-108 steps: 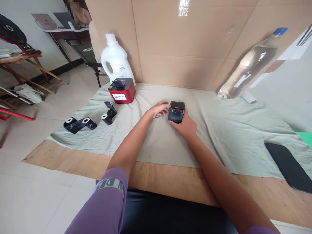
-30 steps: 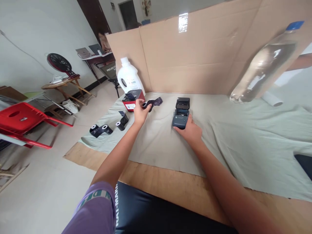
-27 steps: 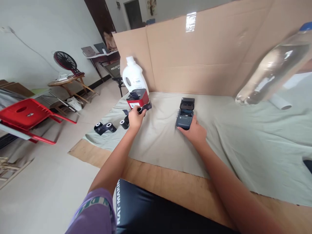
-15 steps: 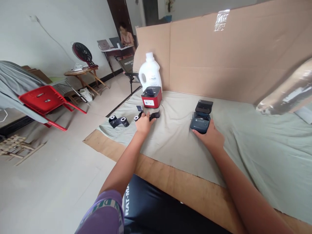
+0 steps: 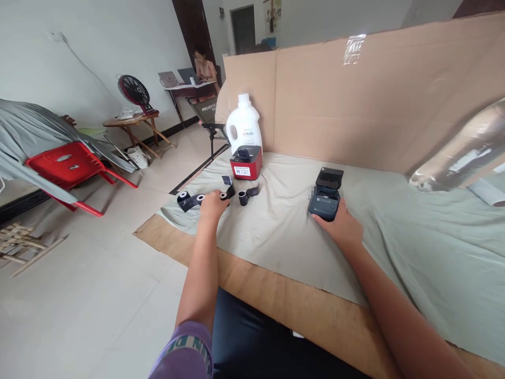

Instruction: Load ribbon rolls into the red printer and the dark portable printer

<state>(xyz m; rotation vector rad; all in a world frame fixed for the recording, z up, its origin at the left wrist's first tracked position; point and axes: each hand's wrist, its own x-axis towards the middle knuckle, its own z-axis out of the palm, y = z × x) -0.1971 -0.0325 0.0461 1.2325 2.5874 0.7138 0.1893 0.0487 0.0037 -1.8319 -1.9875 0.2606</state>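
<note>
My right hand [image 5: 342,227] grips the near end of a small dark blue label printer [image 5: 324,204] that lies on the grey-green cloth [image 5: 284,231] with its lid [image 5: 330,178] flipped open. My left hand [image 5: 212,203] reaches out to the left, its fingers curled against a small black roll [image 5: 225,193]. A second black roll [image 5: 246,195] with a loose tail lies free just to the right of that hand. A pair of joined black rolls [image 5: 189,200] lies to its left.
A red label printer [image 5: 246,161] and a white jug [image 5: 243,125] stand at the back left against the cardboard wall [image 5: 355,105]. A clear bottle [image 5: 457,152] leans at the right. A red chair [image 5: 71,168], a fan and a seated person are beyond the table.
My left hand lifted a black roll out of the dark printer, carried it left, set it on the cloth and moved on to the neighbouring roll. My right hand stayed on the printer.
</note>
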